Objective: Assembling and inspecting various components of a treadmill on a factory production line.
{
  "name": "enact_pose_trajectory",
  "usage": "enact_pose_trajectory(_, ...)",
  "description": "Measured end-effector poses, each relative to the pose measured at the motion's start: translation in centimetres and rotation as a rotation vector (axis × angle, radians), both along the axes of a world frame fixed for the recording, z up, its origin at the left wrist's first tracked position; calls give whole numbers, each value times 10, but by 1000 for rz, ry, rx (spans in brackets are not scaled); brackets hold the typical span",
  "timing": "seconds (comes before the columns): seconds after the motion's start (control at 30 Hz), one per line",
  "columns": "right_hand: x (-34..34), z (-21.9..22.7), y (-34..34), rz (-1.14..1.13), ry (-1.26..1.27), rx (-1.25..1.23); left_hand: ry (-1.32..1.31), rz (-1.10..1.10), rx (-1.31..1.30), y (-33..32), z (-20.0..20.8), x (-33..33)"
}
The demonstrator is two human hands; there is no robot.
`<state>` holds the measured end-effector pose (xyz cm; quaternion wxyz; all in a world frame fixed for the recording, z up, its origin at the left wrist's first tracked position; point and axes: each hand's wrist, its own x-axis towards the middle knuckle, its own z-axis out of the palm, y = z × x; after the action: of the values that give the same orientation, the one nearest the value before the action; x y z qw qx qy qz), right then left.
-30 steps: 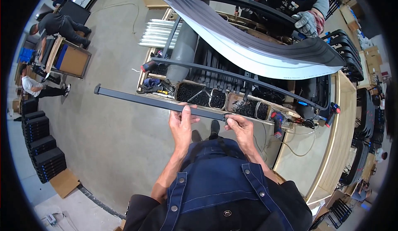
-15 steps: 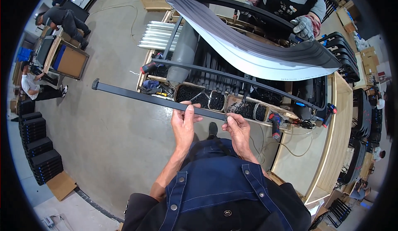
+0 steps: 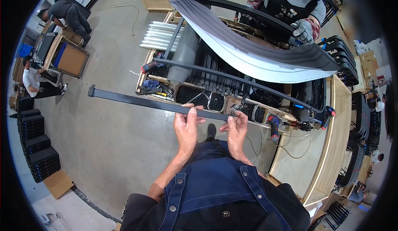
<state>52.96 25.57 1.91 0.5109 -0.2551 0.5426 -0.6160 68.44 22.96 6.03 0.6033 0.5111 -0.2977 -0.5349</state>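
A long, flat black bar [image 3: 139,100] lies nearly level across in front of me, with a wider end piece [image 3: 91,91] at its far left. My left hand [image 3: 185,131] is closed round the bar right of its middle, thumb on top. At the bar's right end my right hand [image 3: 236,133] pinches with thumb and fingers; a small dark piece shows at the fingertips, its kind too small to tell. Beyond my hands stands a wooden workbench with bins of black screws [image 3: 188,94] along its near edge. A black frame rail [image 3: 232,78] lies across the bench.
Across the bench, a co-worker's gloved hand [image 3: 303,32] rests at a curved black-and-white panel [image 3: 248,50]. Power screwdrivers [image 3: 273,127] hang at the bench's near right. A wooden crate wall [image 3: 327,148] rises at the right. Black stacked parts [image 3: 43,158] stand on the left floor.
The bar has shifted slightly, its left end a little lower and further left. My right hand's fingers have moved a bit at the bar's right end; my left hand keeps its hold.
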Motion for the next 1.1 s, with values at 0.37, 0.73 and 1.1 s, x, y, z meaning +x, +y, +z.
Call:
enact_pose_trajectory(0.37,-36,-13,-10,345,114,-57,38,42,36,-4,-3,17)
enact_pose_trajectory(0.73,-46,4,-10,433,132,16,63,50,111,6,-12,22)
enact_pose_trajectory(1.1,-44,10,2,288,139,91,6,23,31,6,-11,15)
